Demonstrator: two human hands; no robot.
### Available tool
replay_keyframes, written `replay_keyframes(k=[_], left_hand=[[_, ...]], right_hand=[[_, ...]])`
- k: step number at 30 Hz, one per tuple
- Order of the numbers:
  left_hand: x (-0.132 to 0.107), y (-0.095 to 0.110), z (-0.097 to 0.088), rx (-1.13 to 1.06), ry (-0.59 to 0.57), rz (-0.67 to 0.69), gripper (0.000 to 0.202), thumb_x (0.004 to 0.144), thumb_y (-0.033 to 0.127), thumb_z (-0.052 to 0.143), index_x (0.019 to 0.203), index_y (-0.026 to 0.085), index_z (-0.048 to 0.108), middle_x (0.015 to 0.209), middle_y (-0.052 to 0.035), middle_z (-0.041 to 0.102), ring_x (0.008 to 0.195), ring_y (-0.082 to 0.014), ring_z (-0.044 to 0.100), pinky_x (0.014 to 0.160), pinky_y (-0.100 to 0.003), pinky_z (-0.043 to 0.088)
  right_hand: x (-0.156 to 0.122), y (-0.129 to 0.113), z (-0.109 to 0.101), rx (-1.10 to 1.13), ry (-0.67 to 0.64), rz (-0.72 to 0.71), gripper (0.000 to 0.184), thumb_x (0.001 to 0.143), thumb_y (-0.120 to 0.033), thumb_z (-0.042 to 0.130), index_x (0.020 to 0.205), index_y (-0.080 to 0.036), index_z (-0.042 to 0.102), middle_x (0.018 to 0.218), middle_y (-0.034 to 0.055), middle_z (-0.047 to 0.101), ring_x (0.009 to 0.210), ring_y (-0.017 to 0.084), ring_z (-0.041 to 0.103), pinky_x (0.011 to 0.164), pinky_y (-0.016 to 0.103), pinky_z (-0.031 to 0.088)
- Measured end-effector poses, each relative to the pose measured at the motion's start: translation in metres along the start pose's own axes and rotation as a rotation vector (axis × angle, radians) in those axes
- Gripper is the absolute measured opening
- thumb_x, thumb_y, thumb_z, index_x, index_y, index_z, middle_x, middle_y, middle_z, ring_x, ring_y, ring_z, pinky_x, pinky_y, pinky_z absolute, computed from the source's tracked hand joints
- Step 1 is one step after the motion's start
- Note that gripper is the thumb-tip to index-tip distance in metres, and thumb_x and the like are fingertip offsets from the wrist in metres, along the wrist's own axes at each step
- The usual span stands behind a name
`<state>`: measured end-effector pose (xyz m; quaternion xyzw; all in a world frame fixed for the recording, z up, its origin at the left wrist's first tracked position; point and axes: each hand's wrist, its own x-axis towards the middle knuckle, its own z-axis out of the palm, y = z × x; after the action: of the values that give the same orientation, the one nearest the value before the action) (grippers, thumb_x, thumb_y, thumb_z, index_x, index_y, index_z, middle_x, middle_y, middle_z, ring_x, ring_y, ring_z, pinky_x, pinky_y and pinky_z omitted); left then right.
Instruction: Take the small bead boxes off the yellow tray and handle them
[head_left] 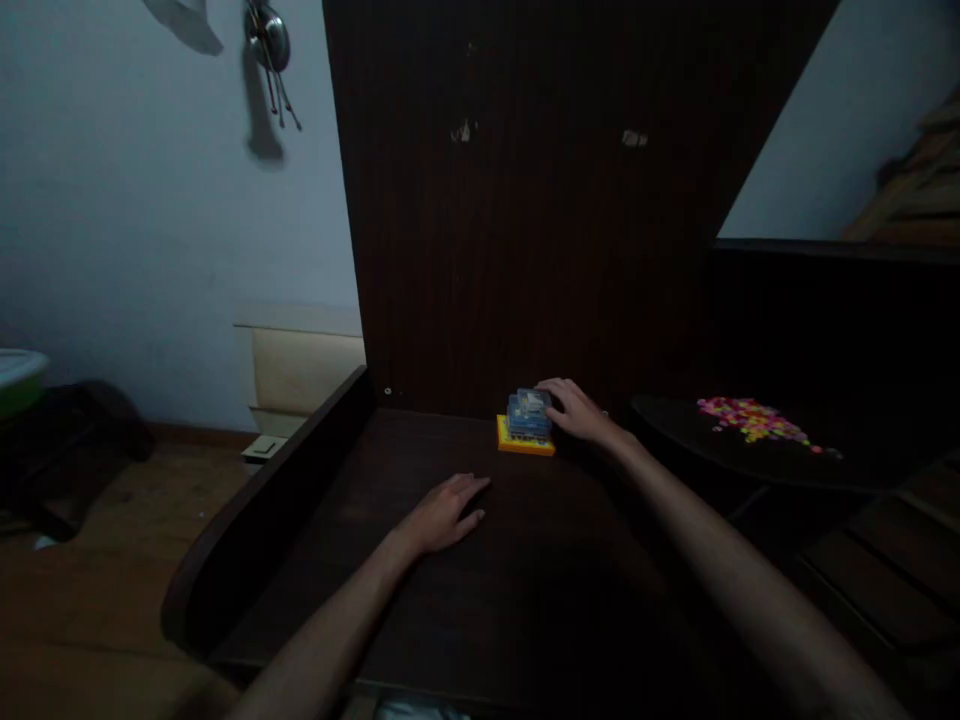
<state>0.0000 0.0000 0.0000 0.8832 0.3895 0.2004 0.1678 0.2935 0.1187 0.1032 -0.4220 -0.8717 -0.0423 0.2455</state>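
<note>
Toward the back of the dark wooden desk top, a small stack of clear bluish plastic boxes (529, 418) sits on a flat yellow box (517, 446). My right hand (576, 408) reaches to the stack's right side, with fingers and thumb curved round the edge of the top clear box (532, 400). Small pale contents show through its lid, too blurred to name. My left hand (446, 515) lies flat on the desk, nearer to me, fingers stretched out and nothing in it.
On a dark rounded shelf (667, 425) at the right lies a scattered heap of small colourful pieces (754, 418). A raised wooden side edge (262, 510) bounds the desk on the left. A tall dark panel (525, 250) rises behind. A wall lamp (268, 40) hangs upper left.
</note>
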Motion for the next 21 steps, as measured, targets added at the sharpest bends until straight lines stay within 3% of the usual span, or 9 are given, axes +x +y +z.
replay_keyframes(k=[3,8,21], left_hand=[[0.001,-0.002,0.001,0.007,0.023,0.012,0.051,0.093,0.04,0.044,0.14,0.021,0.042,0.14,-0.0112,0.051,0.133,-0.0245,0.044,0.111,-0.042,0.038],[0.002,0.002,0.0,-0.012,0.034,0.04,0.044,0.093,0.038,0.044,0.133,0.021,0.05,0.131,-0.0104,0.058,0.124,-0.0231,0.051,0.107,-0.039,0.042],[0.004,0.001,-0.002,0.018,0.024,0.065,0.042,0.094,0.037,0.043,0.129,0.018,0.055,0.129,-0.0106,0.059,0.122,-0.0236,0.051,0.106,-0.039,0.043]], right_hand=[[0.012,0.0,-0.004,-0.056,-0.103,-0.022,0.045,0.078,-0.017,0.053,0.123,-0.017,0.057,0.122,0.0114,0.059,0.11,0.027,0.052,0.098,0.045,0.042],[0.021,-0.004,0.0,-0.157,-0.157,-0.001,0.043,0.081,-0.02,0.054,0.123,-0.014,0.057,0.124,0.0133,0.059,0.11,0.029,0.051,0.097,0.045,0.042],[0.022,0.0,0.014,-0.139,-0.177,0.061,0.05,0.081,-0.019,0.055,0.131,-0.015,0.052,0.125,0.014,0.059,0.114,0.029,0.052,0.098,0.044,0.042]])
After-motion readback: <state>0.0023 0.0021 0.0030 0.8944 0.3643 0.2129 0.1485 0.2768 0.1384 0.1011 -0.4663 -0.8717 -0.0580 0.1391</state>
